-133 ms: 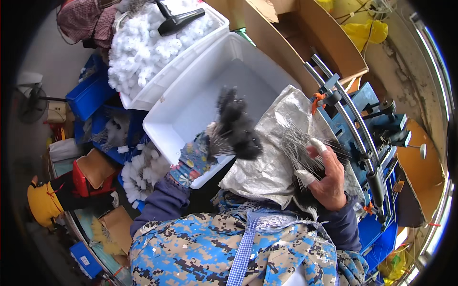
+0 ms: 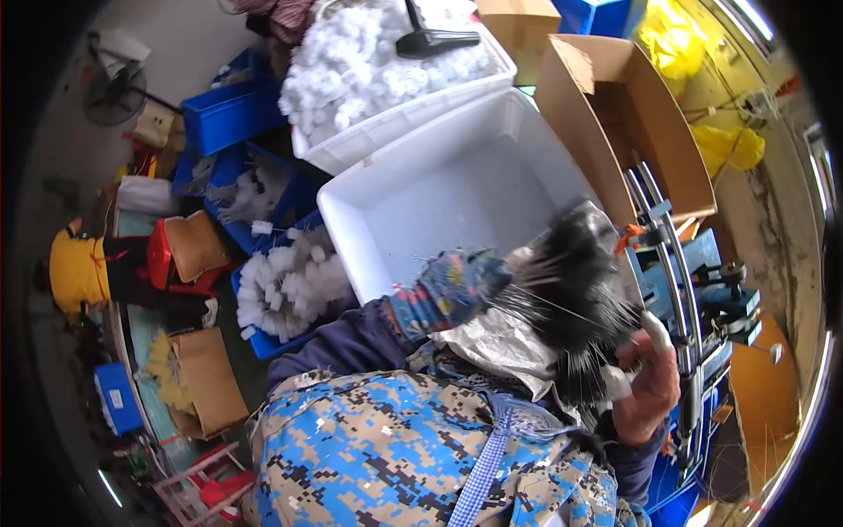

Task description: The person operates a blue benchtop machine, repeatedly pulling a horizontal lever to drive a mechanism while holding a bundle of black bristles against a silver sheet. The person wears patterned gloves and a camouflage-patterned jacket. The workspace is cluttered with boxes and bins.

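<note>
My left hand (image 2: 470,283), under a floral cover, is closed round the thin wire stems of a bunch of black bristle brushes (image 2: 566,277). The bunch is blurred and hangs over my lap, in front of a silvery-white sheet (image 2: 500,347). More black bristles and thin wires lie just below it, beside my right hand (image 2: 648,386). White wrappings cover the tips of the right thumb and a finger. Those fingers are curved and apart at the edge of the bristles, and nothing shows firmly gripped between them.
Beyond my left arm stands a white plastic tub (image 2: 421,206). Behind it, another tub holds white tufted brushes (image 2: 378,79) and a black tool (image 2: 436,41). Blue bins (image 2: 230,114) stand at left, a cardboard box (image 2: 562,132) and a railed metal machine (image 2: 680,290) at right. A person in yellow (image 2: 77,272) is far left.
My left hand has swung right with the black brushes, from over the white tub to beside my right hand. The right hand has lowered slightly. The whole view has shifted.
</note>
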